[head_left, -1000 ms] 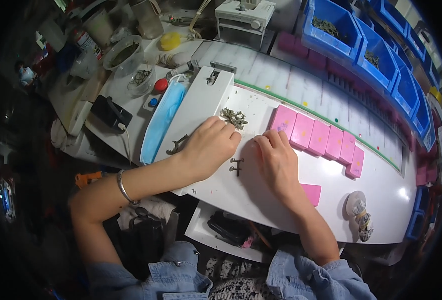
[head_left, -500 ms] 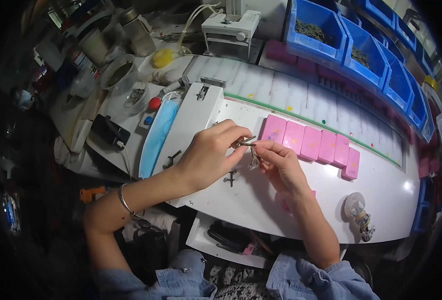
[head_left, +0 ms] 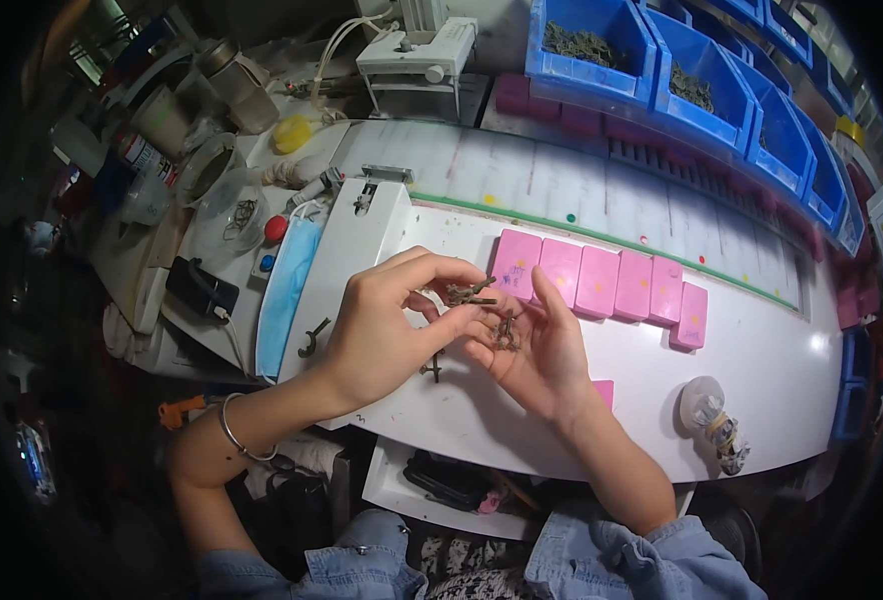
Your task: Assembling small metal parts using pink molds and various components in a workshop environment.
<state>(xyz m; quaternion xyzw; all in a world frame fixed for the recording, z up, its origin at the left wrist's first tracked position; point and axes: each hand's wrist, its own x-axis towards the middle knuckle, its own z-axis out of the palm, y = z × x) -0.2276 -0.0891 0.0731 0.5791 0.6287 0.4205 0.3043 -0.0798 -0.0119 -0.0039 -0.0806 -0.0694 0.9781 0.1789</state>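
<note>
My left hand point(head_left: 387, 325) pinches several small dark branched metal pieces point(head_left: 474, 293) between thumb and fingers. Below and beside it, my right hand point(head_left: 547, 365) is turned palm up, fingers partly spread, with more small branched pieces point(head_left: 507, 332) lying in it. The two hands almost meet over the white worktable. Near my left wrist lies a curved dark piece point(head_left: 313, 338) on the table. Another dark piece point(head_left: 434, 368), partly hidden by the left hand, lies beneath. The exact kind of these pieces is too small to tell.
Pink blocks point(head_left: 597, 282) line the far side of the worktable point(head_left: 742, 390). Behind them runs a pale panel with a green edge point(head_left: 602, 236). Blue bins point(head_left: 587, 75) hang at the back right. A blue mask point(head_left: 287, 300) and a wrapped bundle point(head_left: 714, 425) flank the hands.
My right hand has turned from a pinch to an upturned, more open palm with pieces in it. My left hand has shifted slightly left and holds a cluster. The whole view has shifted a little.
</note>
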